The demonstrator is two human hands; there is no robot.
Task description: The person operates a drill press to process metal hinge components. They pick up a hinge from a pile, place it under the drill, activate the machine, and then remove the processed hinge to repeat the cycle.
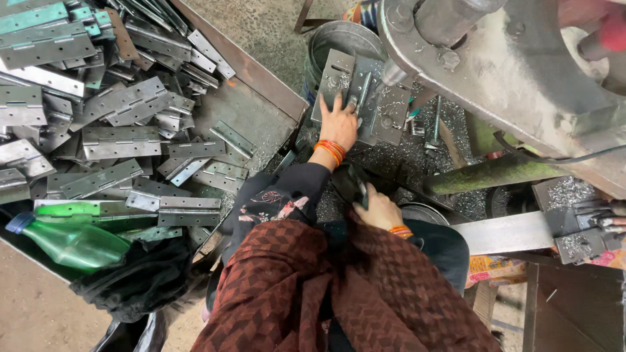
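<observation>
Here, left hand point(339, 124) flat on hinge point(360, 94), right hand point(378, 210) by lap.

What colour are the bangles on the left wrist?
Orange, with some red; the bangles show best in the head view.

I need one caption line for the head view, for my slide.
Left hand presses a flat grey metal hinge under a drill press; right hand grips a dark handle.

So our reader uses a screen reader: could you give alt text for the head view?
Seen from above, a person's left hand presses a metal hinge flat on a press bed strewn with shavings, while the right hand rests by the lap. A tray heaped with hinges and a green bottle lie to the left.
</observation>
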